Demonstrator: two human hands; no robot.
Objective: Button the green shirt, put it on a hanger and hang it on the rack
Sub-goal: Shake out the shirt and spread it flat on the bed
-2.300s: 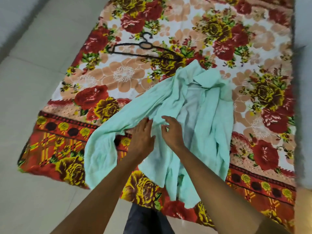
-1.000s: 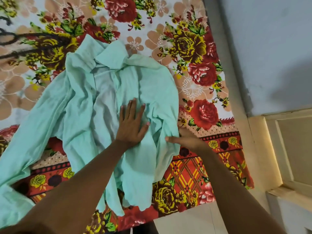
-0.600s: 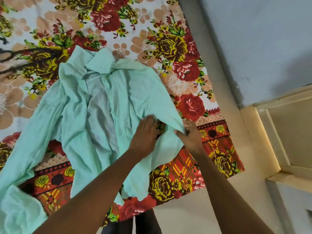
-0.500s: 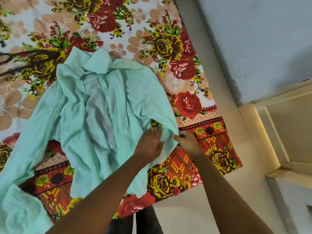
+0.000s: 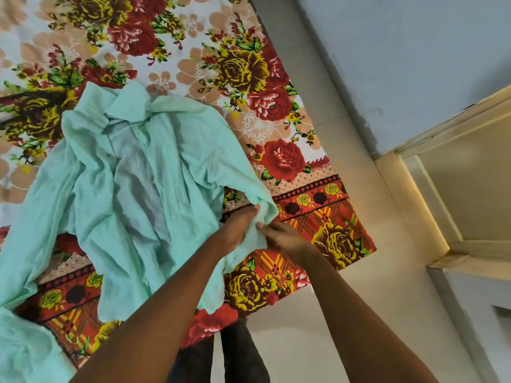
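Since a moment ago both hands have drawn closer together on the shirt's right-hand edge, and the cloth there has been lifted into a bunched ridge between them. The left hand is curled around a fold of the shirt, fingers closed into the fabric, with its knuckles up and the cloth spilling over its far side. The right hand meets it from the other side, thumb and fingertips pinched shut on the same edge, so the two grips are almost touching. I cannot make out a button or buttonhole between them; the fabric there is too crumpled to tell.

From that pinched edge the rest of the shirt spreads away to the left and up, lying open and wrinkled, front side up, with a greyer inner panel showing down the middle. Its collar sits at the far end, well away from the hands, and one sleeve runs down toward the lower left corner of the view. The hem nearest the person hangs loose under the left forearm.

The shirt rests on a flowered sheet in red, yellow and peach, with a chequered red border just beside the right hand. The sheet lies on a pale tiled floor. To the right stands a grey-blue wall and, lower, a cream door frame. Dark trouser legs show below, between the forearms.
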